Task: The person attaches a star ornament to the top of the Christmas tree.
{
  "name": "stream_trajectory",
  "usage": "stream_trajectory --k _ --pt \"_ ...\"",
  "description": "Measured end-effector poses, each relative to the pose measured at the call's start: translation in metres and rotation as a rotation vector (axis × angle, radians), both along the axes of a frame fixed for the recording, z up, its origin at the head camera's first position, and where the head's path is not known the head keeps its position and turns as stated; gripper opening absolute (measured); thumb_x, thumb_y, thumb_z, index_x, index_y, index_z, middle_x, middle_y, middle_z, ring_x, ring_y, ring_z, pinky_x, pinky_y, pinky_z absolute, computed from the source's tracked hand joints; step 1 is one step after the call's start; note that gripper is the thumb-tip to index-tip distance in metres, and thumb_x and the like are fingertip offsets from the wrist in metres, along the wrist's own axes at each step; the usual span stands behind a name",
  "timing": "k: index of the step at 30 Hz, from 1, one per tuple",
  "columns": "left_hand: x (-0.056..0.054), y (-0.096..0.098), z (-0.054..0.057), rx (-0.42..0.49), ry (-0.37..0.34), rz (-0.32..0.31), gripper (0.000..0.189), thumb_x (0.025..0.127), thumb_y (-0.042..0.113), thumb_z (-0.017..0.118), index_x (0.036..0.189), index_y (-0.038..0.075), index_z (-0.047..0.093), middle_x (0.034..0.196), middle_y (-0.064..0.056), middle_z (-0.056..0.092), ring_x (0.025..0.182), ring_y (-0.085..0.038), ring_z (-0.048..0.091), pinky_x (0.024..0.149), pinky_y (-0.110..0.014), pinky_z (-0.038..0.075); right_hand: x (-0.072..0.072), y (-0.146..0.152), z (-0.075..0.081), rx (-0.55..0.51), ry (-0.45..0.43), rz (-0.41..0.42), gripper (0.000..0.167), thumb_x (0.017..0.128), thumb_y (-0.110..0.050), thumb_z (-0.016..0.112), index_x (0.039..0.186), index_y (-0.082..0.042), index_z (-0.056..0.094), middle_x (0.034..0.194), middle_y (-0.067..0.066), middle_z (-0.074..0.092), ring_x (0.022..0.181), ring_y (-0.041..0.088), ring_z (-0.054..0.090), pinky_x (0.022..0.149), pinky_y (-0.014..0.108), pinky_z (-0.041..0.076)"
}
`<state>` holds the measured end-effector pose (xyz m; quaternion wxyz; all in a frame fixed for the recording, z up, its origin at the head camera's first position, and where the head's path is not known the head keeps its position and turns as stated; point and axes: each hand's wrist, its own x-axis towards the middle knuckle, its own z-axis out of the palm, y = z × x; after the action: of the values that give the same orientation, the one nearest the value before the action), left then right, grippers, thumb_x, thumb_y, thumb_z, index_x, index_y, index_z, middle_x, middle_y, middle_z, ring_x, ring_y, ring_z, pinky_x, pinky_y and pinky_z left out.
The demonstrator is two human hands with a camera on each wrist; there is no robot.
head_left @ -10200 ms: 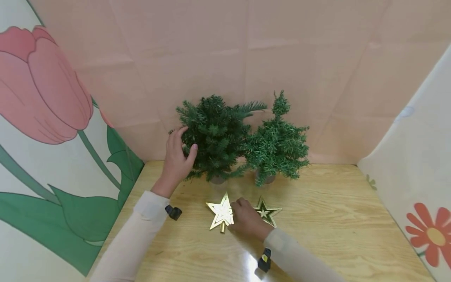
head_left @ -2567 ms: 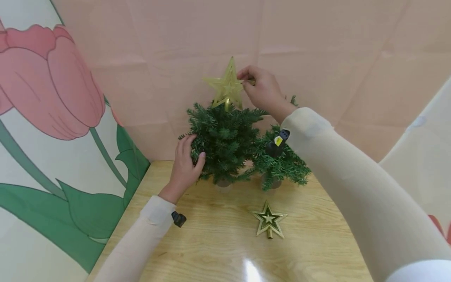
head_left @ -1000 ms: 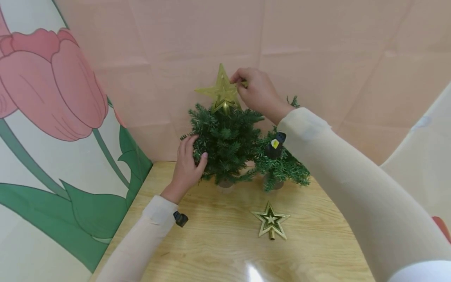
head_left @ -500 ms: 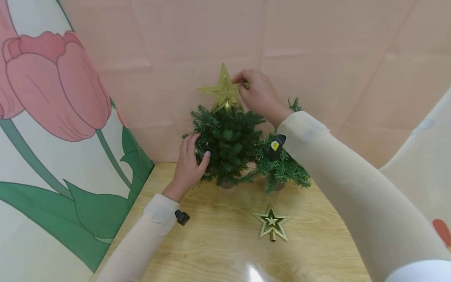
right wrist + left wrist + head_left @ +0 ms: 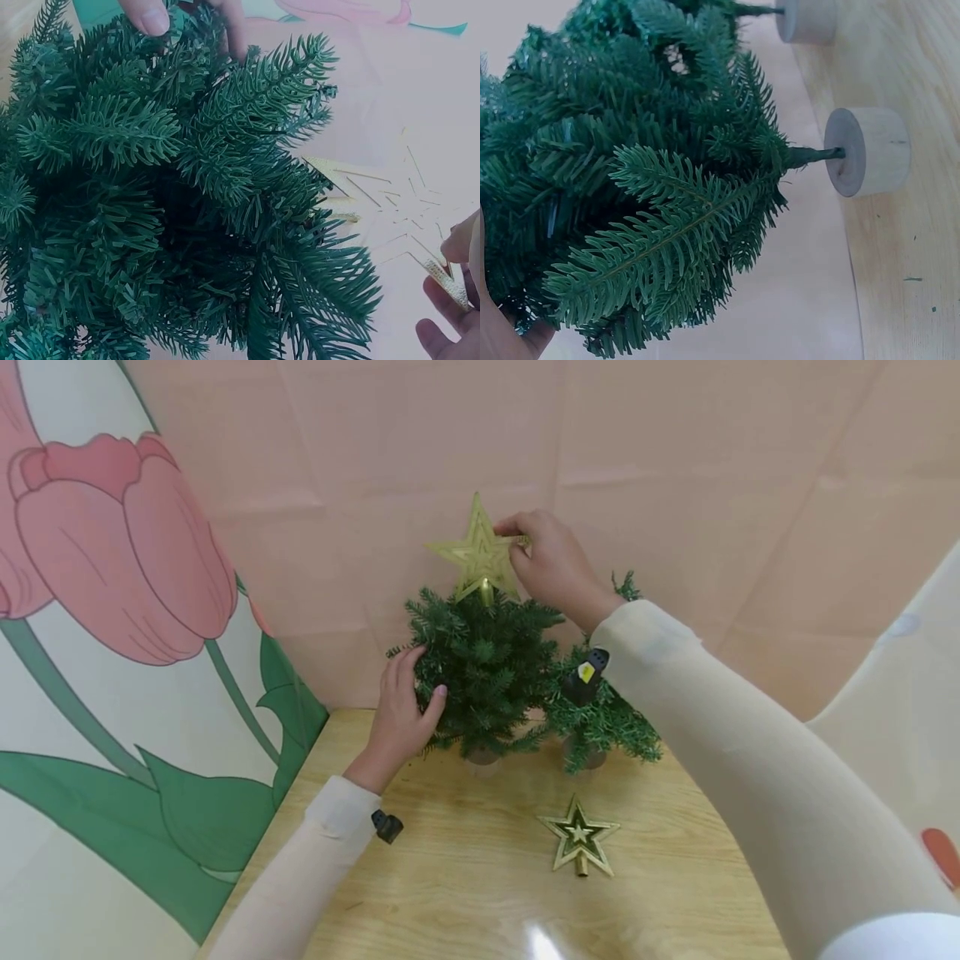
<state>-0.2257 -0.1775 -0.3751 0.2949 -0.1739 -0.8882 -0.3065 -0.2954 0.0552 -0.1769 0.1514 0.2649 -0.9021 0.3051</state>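
Observation:
My right hand (image 5: 551, 552) pinches the right-hand point of a gold star tree topper (image 5: 476, 556). The star stands upright, its short tube end down among the top branches of the larger artificial Christmas tree (image 5: 487, 660). In the right wrist view the star's pale gold frame (image 5: 375, 195) shows beside the branches, with the fingertips (image 5: 442, 296) at one point. My left hand (image 5: 401, 710) holds the tree's left side, thumb in front and fingers curled into the foliage. The left wrist view shows the tree's thin trunk in a round wooden base (image 5: 881, 150).
A smaller Christmas tree (image 5: 603, 718) stands close on the right, partly behind my right forearm. On the wooden table (image 5: 450, 868) lies a second gold star topper (image 5: 579, 835), in front of the trees. A pink cloth backdrop (image 5: 420, 435) rises behind.
Earlier the star lay on the table beside the other one; my right hand has lifted it to the treetop. Over the last second the star has barely shifted. The left hand stays at the tree.

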Motion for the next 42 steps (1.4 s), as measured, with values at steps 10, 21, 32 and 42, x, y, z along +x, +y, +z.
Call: stream_trajectory --k 10,21,32,42 --pt "-0.004 0.004 0.003 0.008 0.009 -0.017 0.065 0.101 0.044 0.045 0.155 0.019 0.019 0.154 -0.01 0.021 0.141 -0.026 0.022 0.109 -0.051 0.028 0.001 0.006 0.001 0.007 0.031 -0.011 0.038 0.103 -0.013 0.042 0.138 -0.009 0.053 0.136 0.006 0.051 0.125 0.019 0.046 0.104 0.035 0.037" --pt "-0.007 0.004 0.004 0.011 0.011 -0.021 0.069 0.099 0.045 0.048 0.155 0.019 0.018 0.155 -0.011 0.02 0.141 -0.027 0.021 0.107 -0.054 0.029 0.0 0.011 -0.002 -0.003 0.048 -0.003 0.038 0.103 -0.014 0.043 0.14 -0.01 0.051 0.134 0.005 0.051 0.123 0.018 0.047 0.104 0.035 0.038" --pt "-0.008 0.004 0.005 0.009 0.018 -0.01 0.072 0.097 0.048 0.051 0.155 0.019 0.019 0.155 -0.01 0.019 0.14 -0.03 0.022 0.105 -0.057 0.031 -0.004 0.014 -0.002 -0.004 0.07 0.022 0.038 0.102 -0.012 0.044 0.14 -0.009 0.051 0.134 0.006 0.052 0.124 0.019 0.047 0.105 0.036 0.036" --pt "-0.011 0.004 0.007 0.004 0.04 -0.016 0.074 0.097 0.05 0.051 0.155 0.016 0.02 0.154 -0.011 0.019 0.14 -0.03 0.022 0.106 -0.057 0.029 -0.004 0.023 -0.004 -0.007 0.1 0.035 0.039 0.103 -0.017 0.042 0.14 -0.012 0.051 0.135 0.004 0.051 0.126 0.019 0.045 0.105 0.038 0.036"
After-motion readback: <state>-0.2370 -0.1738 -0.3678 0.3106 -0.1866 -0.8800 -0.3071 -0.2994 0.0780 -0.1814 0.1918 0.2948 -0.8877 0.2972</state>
